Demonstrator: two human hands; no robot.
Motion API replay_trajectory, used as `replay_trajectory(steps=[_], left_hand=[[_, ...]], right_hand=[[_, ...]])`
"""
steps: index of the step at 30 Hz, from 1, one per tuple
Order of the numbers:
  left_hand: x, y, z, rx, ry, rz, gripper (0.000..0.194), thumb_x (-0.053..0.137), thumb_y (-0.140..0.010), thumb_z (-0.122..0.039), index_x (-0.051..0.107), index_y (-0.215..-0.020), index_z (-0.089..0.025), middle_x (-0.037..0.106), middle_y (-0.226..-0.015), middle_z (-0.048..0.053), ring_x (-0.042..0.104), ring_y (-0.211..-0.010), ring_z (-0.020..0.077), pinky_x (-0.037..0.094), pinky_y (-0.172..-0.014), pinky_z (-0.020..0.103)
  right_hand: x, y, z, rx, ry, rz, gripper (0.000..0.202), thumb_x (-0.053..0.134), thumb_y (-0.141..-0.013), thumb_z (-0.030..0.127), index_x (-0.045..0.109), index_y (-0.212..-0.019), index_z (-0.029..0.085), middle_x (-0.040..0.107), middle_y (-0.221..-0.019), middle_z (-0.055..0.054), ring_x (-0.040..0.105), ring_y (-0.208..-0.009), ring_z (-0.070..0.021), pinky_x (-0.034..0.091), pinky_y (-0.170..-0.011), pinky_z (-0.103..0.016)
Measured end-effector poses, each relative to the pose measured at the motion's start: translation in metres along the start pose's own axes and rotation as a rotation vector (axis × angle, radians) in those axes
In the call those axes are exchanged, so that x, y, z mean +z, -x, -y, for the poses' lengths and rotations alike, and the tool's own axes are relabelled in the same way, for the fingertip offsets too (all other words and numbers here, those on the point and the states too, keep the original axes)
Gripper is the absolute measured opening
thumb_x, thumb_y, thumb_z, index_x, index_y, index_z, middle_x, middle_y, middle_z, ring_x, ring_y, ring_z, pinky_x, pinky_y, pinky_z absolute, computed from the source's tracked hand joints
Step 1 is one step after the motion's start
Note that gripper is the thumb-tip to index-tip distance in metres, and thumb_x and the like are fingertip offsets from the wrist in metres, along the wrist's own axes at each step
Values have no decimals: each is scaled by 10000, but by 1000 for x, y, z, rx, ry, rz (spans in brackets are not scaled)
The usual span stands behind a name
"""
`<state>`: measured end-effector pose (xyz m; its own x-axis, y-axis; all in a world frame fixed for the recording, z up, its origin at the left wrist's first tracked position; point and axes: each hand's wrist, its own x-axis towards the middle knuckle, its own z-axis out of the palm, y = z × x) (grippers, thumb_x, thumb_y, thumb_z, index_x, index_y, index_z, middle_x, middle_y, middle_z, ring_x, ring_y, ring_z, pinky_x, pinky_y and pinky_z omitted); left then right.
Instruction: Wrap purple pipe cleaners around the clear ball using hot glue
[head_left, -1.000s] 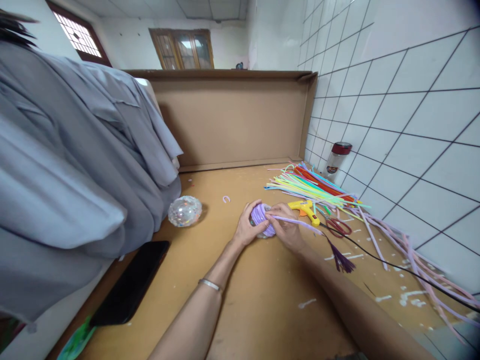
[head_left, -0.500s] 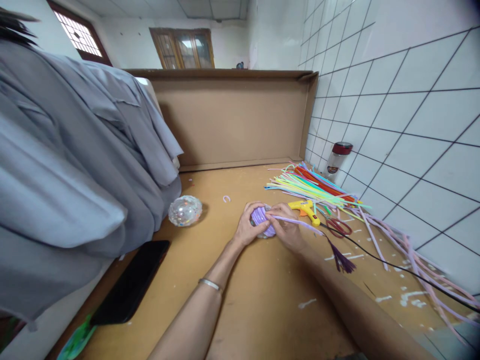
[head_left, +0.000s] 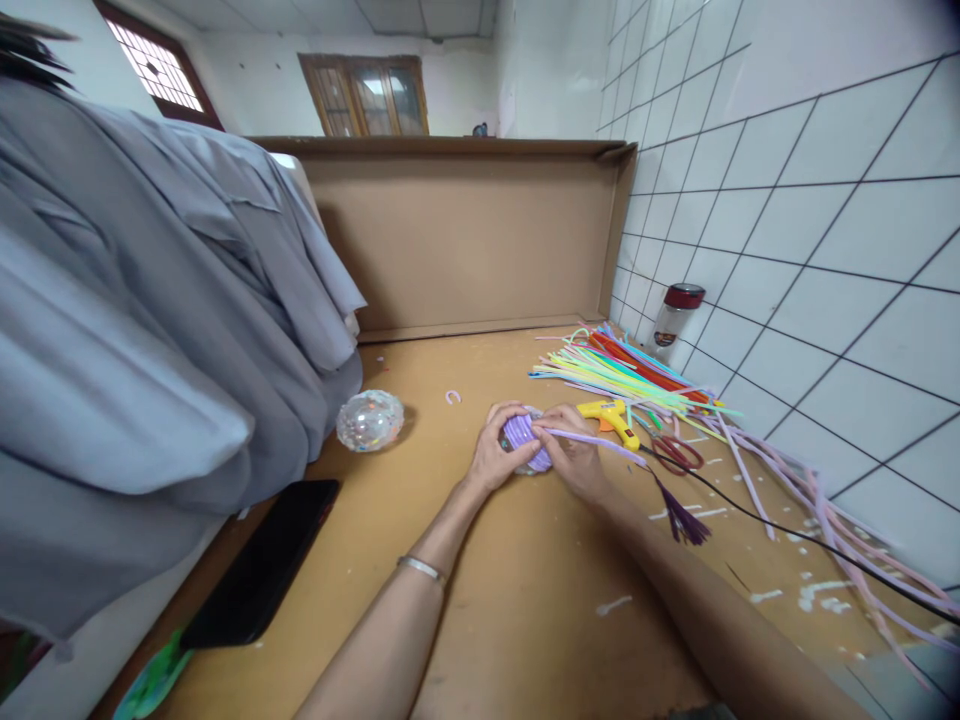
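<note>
My left hand (head_left: 496,450) is wrapped round the left side of a small round piece (head_left: 519,431) covered with purple strips, its rim clear or greyish. At the piece's right side my right hand (head_left: 574,455) pinches a purple strip (head_left: 604,440), whose loose end runs out to the right over the table. Just right of that hand lies a yellow glue gun (head_left: 619,422) with a black cord. A clear, faceted bowl-like piece (head_left: 370,421) rests on the table to the left.
Colourful pipe cleaners (head_left: 630,375), red-handled scissors (head_left: 677,454) and a purple tassel (head_left: 684,515) lie to the right. A red-lidded bottle (head_left: 673,320) stands by the tiled wall. A black phone (head_left: 262,565) and grey cloth (head_left: 172,300) are left; a cardboard panel (head_left: 465,240) stands behind.
</note>
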<state>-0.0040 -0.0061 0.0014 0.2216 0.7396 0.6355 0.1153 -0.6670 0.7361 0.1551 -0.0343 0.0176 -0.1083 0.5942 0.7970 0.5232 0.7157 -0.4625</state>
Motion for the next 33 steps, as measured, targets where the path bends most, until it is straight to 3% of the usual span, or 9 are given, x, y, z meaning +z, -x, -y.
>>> replay_trajectory(steps=[8,16,21,26,33], left_hand=[[1,3,6,26,-194,29,768,859,-517,-517,554,-1155,-216,417,-1324,132,410,-1314,324,361,-1099,507],[2,0,-2,36,-282,16,701,851,-562,-454,570,-1160,-219,507,-1168,97,505,-1160,276,443,-1020,444],[6,2,-5,61,-306,39,703,819,-617,-431,529,-1215,-203,508,-1216,120,503,-1187,272,435,-1042,439],[10,4,-10,80,-380,45,797,833,-569,-480,490,-1230,-193,473,-1273,142,489,-1222,289,437,-1055,454],[12,1,-12,-16,-293,-32,658,791,-575,-294,529,-1170,-189,562,-1171,102,559,-1121,255,463,-1012,415]], right_hand=[[-1,-1,2,-7,19,-10,168,513,-923,277,677,-889,293,639,-836,-49,601,-839,-206,507,-755,-382],[0,-1,-4,33,23,-14,168,514,-919,294,676,-900,257,643,-874,-35,602,-875,-186,511,-791,-358],[0,-1,-3,66,9,-27,187,501,-919,299,687,-893,296,646,-880,-49,603,-860,-207,510,-777,-387],[-1,-1,1,81,-8,-38,209,485,-930,294,693,-911,303,641,-854,-49,605,-863,-216,517,-786,-405],[0,0,5,79,19,8,227,509,-912,313,679,-1058,272,646,-963,-60,608,-930,-203,522,-840,-373]])
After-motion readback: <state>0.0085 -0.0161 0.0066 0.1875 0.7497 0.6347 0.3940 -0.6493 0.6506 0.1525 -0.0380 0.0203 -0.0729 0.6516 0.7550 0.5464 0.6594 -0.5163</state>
